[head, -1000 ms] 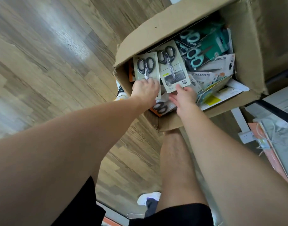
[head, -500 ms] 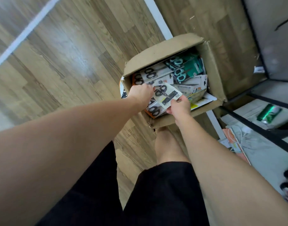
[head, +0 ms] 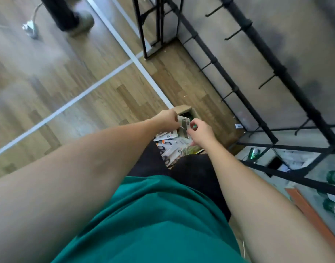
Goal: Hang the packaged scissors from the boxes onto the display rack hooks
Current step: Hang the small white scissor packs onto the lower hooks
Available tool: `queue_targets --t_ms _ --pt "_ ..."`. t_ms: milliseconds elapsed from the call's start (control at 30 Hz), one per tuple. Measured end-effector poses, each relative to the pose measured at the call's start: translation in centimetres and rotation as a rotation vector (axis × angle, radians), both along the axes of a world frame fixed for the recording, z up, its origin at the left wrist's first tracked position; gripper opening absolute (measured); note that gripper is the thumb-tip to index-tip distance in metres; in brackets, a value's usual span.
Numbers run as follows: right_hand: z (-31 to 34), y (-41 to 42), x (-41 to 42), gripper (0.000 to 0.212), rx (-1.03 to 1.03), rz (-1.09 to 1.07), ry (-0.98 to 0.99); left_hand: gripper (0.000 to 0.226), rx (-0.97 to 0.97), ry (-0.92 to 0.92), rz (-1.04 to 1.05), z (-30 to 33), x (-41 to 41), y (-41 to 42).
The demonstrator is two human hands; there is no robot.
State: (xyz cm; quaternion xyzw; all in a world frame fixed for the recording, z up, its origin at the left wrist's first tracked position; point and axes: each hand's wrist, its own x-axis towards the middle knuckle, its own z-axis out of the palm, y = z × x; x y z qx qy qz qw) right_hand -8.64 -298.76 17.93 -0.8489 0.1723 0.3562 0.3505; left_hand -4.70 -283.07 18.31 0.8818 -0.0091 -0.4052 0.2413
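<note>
Head view: the left hand (head: 167, 118) and right hand (head: 200, 130) both pinch one flat, pale card scissors package (head: 183, 123), held above the open brown cardboard box (head: 183, 109). Fingers are curled round the card edges. More flat packaged scissors (head: 169, 148) lie loose in the box. The box stands on wood-grain plank flooring (head: 68, 88) crossed by white strips. A black metal display rack (head: 257, 76) with thin projecting hooks (head: 233, 35) backs onto a mottled grey panel at right.
</note>
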Motion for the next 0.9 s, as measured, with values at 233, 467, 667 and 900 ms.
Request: queue_targets --t_ms 233,467,667,900 --pt "8.9 -1.8 0.9 0.006 -0.161 -0.047 -0.194 0.016 -0.037 -0.312 -0.158 10.2 3.9 -0.9" --pt "13.1 -3.7 0.0 0.017 -0.302 -0.288 -0.335 0.021 0.060 -0.567 -0.343 14.5 6.0 -2.8" --pt "14.3 -4.4 -2.4 0.012 -0.297 -0.581 -0.407 0.005 -0.034 -0.562 -0.623 16.1 7.0 -5.6" --pt "14.4 -6.7 -3.3 0.020 -0.125 -0.751 -0.411 0.013 -0.154 -0.527 -0.671 15.6 7.7 -9.7"
